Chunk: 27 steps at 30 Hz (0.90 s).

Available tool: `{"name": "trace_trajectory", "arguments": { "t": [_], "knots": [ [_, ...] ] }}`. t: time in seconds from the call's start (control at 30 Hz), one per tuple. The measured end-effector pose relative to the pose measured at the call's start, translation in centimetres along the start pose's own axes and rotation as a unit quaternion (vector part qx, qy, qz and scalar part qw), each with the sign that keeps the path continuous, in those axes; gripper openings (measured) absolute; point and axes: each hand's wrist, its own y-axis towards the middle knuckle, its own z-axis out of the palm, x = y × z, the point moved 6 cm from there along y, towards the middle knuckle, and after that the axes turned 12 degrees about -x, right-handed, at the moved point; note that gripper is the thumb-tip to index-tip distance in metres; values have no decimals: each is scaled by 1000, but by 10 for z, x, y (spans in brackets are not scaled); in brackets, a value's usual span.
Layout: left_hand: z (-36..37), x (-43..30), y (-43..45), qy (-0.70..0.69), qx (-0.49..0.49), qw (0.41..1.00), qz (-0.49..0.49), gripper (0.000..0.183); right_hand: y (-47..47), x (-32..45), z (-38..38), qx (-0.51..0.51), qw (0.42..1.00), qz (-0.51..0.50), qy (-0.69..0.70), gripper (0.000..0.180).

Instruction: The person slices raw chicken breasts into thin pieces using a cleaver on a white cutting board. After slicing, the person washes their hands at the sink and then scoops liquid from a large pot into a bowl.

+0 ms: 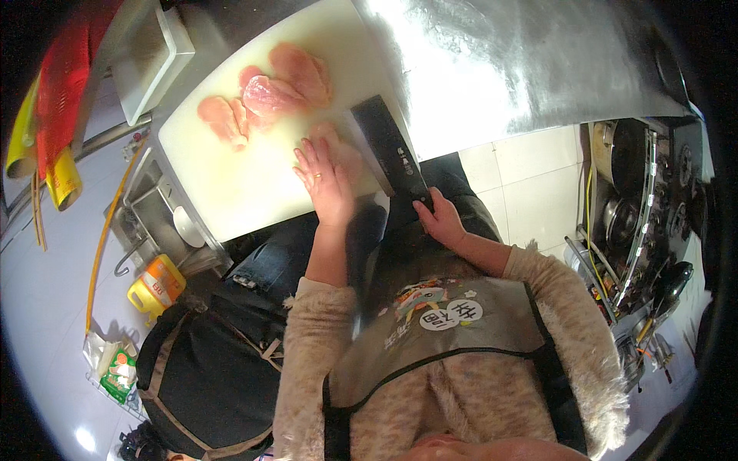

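Note:
A white cutting board [190, 190] lies before me with several pieces of raw, pale pink meat [300, 72] towards its far side. My left hand [324, 181] rests with spread fingers beside and partly over another thin piece of meat [340, 151] near the board's near right part. The fingers of my right hand [441, 219] are closed around the dark handle of a cleaver [383, 144]. Its broad blade points away from me, over the board's right edge, just right of that piece. Whether the blade touches the board is not clear.
A shiny metal worktop [548, 69] adjoins the board on the right. At the left are a sink [155, 207] with a white bowl [187, 226], a yellow jug [157, 285] and a white plastic container [153, 63]. Another person in black [213, 369] is close at my left; a stove [669, 173] is far right.

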Motion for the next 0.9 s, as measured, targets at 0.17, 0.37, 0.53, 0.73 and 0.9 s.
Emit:
{"name": "trace_trajectory", "arguments": {
  "t": [0.17, 0.37, 0.53, 0.73, 0.9],
  "knots": [
    [-5, 0, 18, -43, -49, 998, 24, 57, -7, -12, 7, 41, 996, 74, 30, 36],
    [5, 10, 21, -99, -25, 995, 20, 58, -13, -2, 14, 53, 998, 40, 17, 35],
    [8, 8, 11, -88, -46, 995, 28, 59, -23, 2, 27, 67, 993, 94, 38, 34],
    [13, 8, 11, -66, -49, 997, 6, 59, -33, 18, 41, 74, 985, 87, 129, 24],
    [11, 8, 11, -62, -51, 997, 14, 57, -31, 11, 61, 54, 986, 108, 116, 24]
  ]
}}
